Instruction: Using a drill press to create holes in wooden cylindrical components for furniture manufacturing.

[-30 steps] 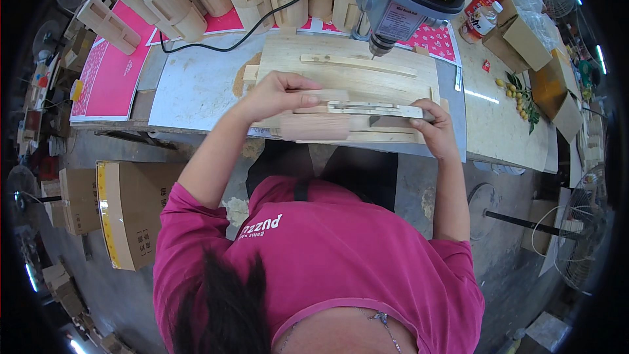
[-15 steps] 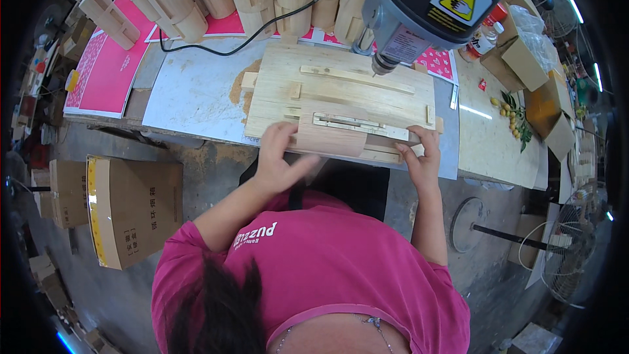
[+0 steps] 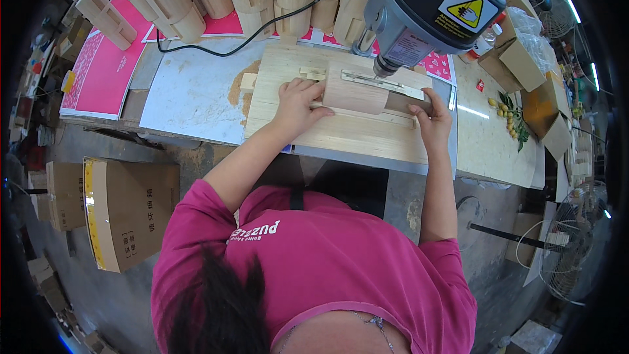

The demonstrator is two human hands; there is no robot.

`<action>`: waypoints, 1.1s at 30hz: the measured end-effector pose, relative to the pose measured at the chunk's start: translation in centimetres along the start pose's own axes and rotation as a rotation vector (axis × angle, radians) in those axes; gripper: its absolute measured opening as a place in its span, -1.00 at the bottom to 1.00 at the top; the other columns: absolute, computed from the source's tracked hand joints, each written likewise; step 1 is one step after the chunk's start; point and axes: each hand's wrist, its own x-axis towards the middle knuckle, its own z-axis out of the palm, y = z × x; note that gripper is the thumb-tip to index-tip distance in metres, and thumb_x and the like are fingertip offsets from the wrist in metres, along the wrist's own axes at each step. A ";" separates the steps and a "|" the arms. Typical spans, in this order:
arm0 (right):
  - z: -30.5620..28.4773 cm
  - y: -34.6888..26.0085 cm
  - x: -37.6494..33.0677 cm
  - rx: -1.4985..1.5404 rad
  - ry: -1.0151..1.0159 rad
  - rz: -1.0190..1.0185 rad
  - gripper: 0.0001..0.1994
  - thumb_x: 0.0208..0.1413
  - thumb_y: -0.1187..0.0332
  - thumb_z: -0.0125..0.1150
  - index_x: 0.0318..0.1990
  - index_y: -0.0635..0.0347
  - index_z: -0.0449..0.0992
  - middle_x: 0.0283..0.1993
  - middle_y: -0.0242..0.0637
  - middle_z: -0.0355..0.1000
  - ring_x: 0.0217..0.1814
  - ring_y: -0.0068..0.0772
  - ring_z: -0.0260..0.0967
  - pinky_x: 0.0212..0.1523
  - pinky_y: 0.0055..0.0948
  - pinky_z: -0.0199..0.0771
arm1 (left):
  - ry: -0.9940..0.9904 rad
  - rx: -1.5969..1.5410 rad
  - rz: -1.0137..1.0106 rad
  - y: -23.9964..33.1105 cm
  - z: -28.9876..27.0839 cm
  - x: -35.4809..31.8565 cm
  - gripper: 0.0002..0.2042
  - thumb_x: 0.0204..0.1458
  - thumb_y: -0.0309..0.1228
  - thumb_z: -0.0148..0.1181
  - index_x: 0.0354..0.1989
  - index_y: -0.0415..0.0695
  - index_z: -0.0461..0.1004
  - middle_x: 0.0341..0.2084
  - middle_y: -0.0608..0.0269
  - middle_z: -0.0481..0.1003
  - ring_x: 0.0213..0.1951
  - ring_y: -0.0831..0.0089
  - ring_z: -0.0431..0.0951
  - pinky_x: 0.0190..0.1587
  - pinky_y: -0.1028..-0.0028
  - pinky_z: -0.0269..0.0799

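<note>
A pale curved wooden block [image 3: 354,96] lies on a flat wooden board [image 3: 360,136] fitted with thin wooden strips. Along the block's top runs a narrow, light slotted strip [image 3: 383,84]. My left hand [image 3: 300,103] grips the block's left end, thumb on the near side. My right hand [image 3: 434,117] pinches the right end, where the slotted strip and a darker inner part stick out. Just above the slotted strip is the chuck [image 3: 386,65] of a grey drill press [image 3: 409,39]; whether its bit touches the strip cannot be made out.
Several rounded wooden blocks [image 3: 255,0] stand along the back, with a black cable [image 3: 262,29] in front. Pink printed sheets [image 3: 108,69] lie at left. Yellow fruit with leaves [image 3: 508,117] and an open cardboard box [image 3: 517,65] are at right. Large cartons [image 3: 134,213] stand on the floor.
Both hands have moved the curved block away from me, from the board's near edge to beneath the drill chuck. The left hand has closed in on the block's end.
</note>
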 end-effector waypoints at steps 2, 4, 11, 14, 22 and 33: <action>0.4 0.0 0.1 0.004 -0.022 -0.008 -0.59 -0.18 0.64 0.26 -0.07 0.25 0.41 -0.35 -0.42 0.38 -0.56 -0.75 0.15 -0.52 -0.70 0.24 | -0.021 -0.045 -0.005 -0.7 -0.4 -0.1 -0.55 -0.35 -0.25 0.34 -0.18 -0.06 0.45 -0.43 0.33 0.39 -0.22 0.32 0.34 -0.08 0.28 0.07; 0.4 -0.3 0.1 0.018 -0.050 0.066 -0.56 -0.18 0.59 0.29 -0.04 0.21 0.41 -0.29 -0.44 0.39 -0.55 -0.76 0.13 -0.52 -0.71 0.22 | -0.067 -0.109 0.016 -1.0 -0.7 0.0 -0.61 -0.33 -0.28 0.34 -0.23 -0.06 0.46 -0.46 0.34 0.36 -0.25 0.34 0.34 -0.07 0.30 0.06; -2.8 -5.9 2.7 -0.022 0.002 -0.156 -0.61 -0.11 0.53 0.26 -0.05 0.20 0.41 -0.22 -0.45 0.38 -0.51 -0.76 0.13 -0.48 -0.75 0.18 | -0.113 -0.108 0.062 -1.4 -0.8 0.0 -0.53 -0.31 -0.25 0.32 -0.12 -0.05 0.43 -0.48 0.36 0.35 -0.26 0.35 0.34 -0.11 0.30 0.05; -3.9 -11.7 8.2 0.042 0.187 -0.525 -0.76 0.05 0.44 0.13 -0.10 0.23 0.41 -0.24 -0.42 0.39 -0.42 -0.67 0.27 -0.43 -0.71 0.27 | -0.083 -0.085 0.044 -1.5 -1.0 -0.3 -0.65 -0.28 -0.29 0.31 -0.25 -0.08 0.45 -0.49 0.33 0.31 -0.28 0.35 0.32 -0.08 0.33 0.06; -2.0 -18.1 13.0 0.003 0.080 -0.407 -0.66 0.14 0.24 -0.07 -0.15 0.38 0.43 -0.26 -0.25 0.46 -0.27 -0.39 0.35 -0.25 -0.52 0.31 | -0.072 -0.041 0.083 -1.2 -0.6 0.1 -0.53 -0.28 -0.25 0.31 -0.11 -0.06 0.41 -0.48 0.35 0.34 -0.26 0.36 0.35 -0.12 0.32 0.05; -0.8 -15.8 0.4 -0.421 0.294 -0.472 -0.87 0.08 0.47 0.01 -0.34 0.34 0.48 -0.65 -0.24 0.26 -0.63 -0.51 0.18 -0.56 -0.58 0.17 | -0.061 -0.048 0.105 -1.5 -0.6 0.0 -0.54 -0.26 -0.25 0.30 -0.11 -0.05 0.41 -0.47 0.38 0.38 -0.28 0.41 0.37 -0.13 0.33 0.05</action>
